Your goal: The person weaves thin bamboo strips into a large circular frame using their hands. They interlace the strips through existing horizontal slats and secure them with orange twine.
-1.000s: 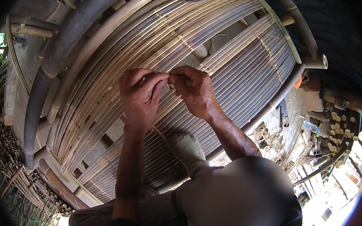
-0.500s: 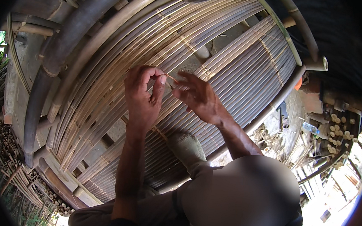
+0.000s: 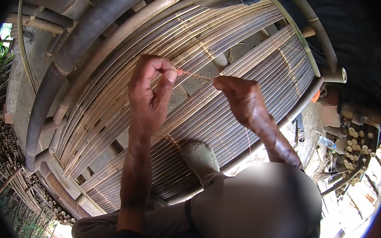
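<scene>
Between my two hands a thin orange-brown string [image 3: 195, 75] is stretched above a panel of split bamboo slats [image 3: 266, 84]. My left hand [image 3: 150, 92] pinches it between thumb and forefinger, where a small orange-red bit shows at the fingertips. On the other side my right hand [image 3: 246, 100] has its fingertips closed on the string. A fine reddish strand [image 3: 249, 140] hangs below my right wrist. The slats lie in two groups with a gap between them, bound by pale cross lashings. A covered foot [image 3: 199, 156] rests on the nearer group.
Thick bamboo poles [image 3: 74, 55] curve along the left and far side. Bundled thin canes [image 3: 12, 151] lie at the far left. On the right are a clear plastic bottle [image 3: 326, 142], stacked cut bamboo ends [image 3: 354, 146] and an orange object [image 3: 316, 96] behind the frame.
My right hand has moved right, away from the left, and the string between them is longer and drawn out. My left hand keeps its pinch, slightly higher.
</scene>
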`<state>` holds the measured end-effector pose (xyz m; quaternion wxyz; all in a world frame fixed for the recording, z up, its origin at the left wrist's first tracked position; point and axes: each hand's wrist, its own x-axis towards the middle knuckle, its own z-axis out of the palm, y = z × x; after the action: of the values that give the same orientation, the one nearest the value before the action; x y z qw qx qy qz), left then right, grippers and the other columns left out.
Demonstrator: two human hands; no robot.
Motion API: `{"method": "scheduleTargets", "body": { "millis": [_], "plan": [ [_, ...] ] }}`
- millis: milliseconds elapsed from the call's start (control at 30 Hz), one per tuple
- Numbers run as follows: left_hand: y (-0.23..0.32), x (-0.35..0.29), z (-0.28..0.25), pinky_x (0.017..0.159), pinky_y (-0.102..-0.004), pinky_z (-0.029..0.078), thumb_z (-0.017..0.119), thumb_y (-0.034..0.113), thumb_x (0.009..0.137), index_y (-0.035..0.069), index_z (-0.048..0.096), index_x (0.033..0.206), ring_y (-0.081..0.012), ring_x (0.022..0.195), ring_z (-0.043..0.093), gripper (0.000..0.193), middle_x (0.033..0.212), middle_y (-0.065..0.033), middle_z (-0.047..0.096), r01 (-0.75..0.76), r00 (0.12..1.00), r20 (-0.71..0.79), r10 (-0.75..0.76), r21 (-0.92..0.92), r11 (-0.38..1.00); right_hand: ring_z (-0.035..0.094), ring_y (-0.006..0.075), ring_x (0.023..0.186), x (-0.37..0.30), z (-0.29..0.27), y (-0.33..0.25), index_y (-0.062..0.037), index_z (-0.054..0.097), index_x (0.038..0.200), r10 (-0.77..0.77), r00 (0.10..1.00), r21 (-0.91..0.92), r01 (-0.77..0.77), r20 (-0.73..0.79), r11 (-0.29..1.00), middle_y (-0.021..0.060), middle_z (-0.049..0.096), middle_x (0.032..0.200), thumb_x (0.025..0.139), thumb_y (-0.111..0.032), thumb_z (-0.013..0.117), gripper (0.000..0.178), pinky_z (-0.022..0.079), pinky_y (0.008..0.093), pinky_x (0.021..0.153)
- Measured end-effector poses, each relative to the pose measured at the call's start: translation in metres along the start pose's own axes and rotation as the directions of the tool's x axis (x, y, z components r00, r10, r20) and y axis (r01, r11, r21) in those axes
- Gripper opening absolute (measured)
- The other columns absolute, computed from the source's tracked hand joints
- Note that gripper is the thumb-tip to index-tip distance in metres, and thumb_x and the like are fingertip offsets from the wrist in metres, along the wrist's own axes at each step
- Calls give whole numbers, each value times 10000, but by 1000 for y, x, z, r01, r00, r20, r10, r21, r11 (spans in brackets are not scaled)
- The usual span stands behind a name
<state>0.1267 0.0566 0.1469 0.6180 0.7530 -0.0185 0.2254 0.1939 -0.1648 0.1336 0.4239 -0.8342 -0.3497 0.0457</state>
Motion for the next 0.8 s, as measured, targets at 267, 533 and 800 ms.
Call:
{"method": "scheduleTargets", "body": {
  "millis": [267,533,800],
  "plan": [
    [38,5,54,665,-322,558,588,154,989,31,557,990,-181,774,641,127,932,-108,565,-252,935,259,244,-3,968,397,59,495,30,-103,-77,-91,461,640,-280,932,315,344,-230,885,-35,434,585,811,87,690,337,278,239,432],
    [33,-11,74,700,-367,543,591,161,975,63,593,1161,-264,787,668,210,962,-149,653,58,897,441,-14,-86,995,463,134,535,38,-159,-64,-12,596,754,-104,994,-419,85,-23,904,39,541,635,866,-113,726,199,367,308,496],
    [-9,-8,86,912,-422,519,692,307,931,35,619,1214,-333,1035,651,400,1124,-156,675,-90,941,339,-3,259,962,639,329,1172,207,-135,40,-63,541,1387,-57,935,-298,-53,-350,953,218,668,1220,841,-467,736,706,494,412,1002]
  ]
}}
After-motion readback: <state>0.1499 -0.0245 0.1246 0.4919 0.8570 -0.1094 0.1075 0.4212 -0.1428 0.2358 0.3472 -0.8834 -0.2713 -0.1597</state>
